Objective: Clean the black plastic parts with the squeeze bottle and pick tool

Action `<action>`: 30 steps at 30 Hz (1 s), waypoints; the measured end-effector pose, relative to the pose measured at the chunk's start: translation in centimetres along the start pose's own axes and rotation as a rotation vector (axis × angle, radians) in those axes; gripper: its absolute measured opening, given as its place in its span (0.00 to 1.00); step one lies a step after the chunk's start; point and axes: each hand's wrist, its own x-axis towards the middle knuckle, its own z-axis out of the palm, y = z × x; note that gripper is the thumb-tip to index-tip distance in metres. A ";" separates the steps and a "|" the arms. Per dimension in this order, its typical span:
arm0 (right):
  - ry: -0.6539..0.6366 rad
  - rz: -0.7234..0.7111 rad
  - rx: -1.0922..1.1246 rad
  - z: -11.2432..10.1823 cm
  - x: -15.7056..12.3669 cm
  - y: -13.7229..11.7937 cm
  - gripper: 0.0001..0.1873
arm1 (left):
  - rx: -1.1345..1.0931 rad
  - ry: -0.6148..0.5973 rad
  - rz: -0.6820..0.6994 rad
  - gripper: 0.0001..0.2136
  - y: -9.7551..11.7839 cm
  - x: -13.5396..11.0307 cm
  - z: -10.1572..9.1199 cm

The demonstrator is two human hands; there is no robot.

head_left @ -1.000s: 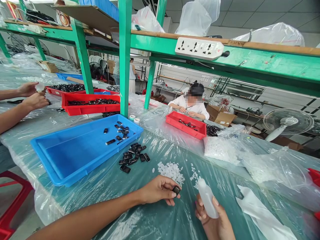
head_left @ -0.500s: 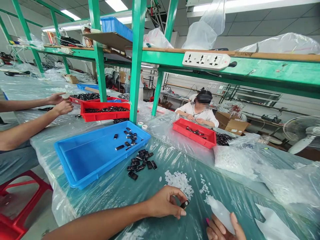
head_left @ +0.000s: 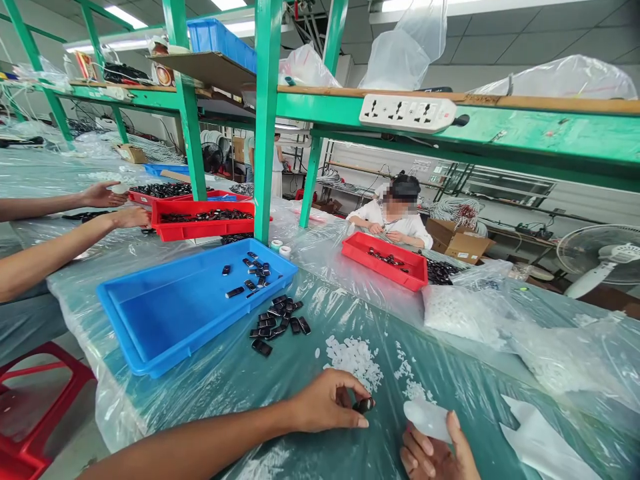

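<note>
My left hand (head_left: 333, 402) pinches a small black plastic piece (head_left: 364, 405) between thumb and fingers, just in front of a heap of small white oval pieces (head_left: 354, 359). In my right hand (head_left: 435, 448), a translucent white piece of film (head_left: 425, 417) is gripped between thumb and fingers, its far end pointing toward a smaller scatter of white bits (head_left: 404, 363). Several loose black pieces (head_left: 277, 317) are heaped on the plastic-covered table beyond my left hand. More black pieces lie at the right end of the blue tray (head_left: 165, 353).
A red tray (head_left: 385, 270) with black pieces stands farther back, a person in white behind it. Bags of white pieces (head_left: 465, 313) lie at right, near a torn white sheet (head_left: 543, 437). At left, another person's hands (head_left: 127, 217) are beside a red tray (head_left: 200, 230). Green posts (head_left: 265, 133) rise from the table.
The view has shifted slightly. My right hand has raised and turned the film, which now shows more of its flat face. My left hand still holds the black piece, now tilted differently.
</note>
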 end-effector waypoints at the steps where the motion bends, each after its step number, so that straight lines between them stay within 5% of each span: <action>1: 0.001 -0.006 -0.012 0.1 -0.1 0.1 0.24 | -0.001 -0.003 -0.004 0.21 0.0 0.0 0.0; 18: 0.087 -0.178 -0.247 1.3 -0.6 2.0 0.20 | 0.229 -0.007 0.046 0.16 0.8 -0.2 0.2; 30: 0.273 -0.518 -0.645 1.3 -1.8 2.0 0.26 | 0.302 -0.036 0.106 0.17 0.1 0.0 0.1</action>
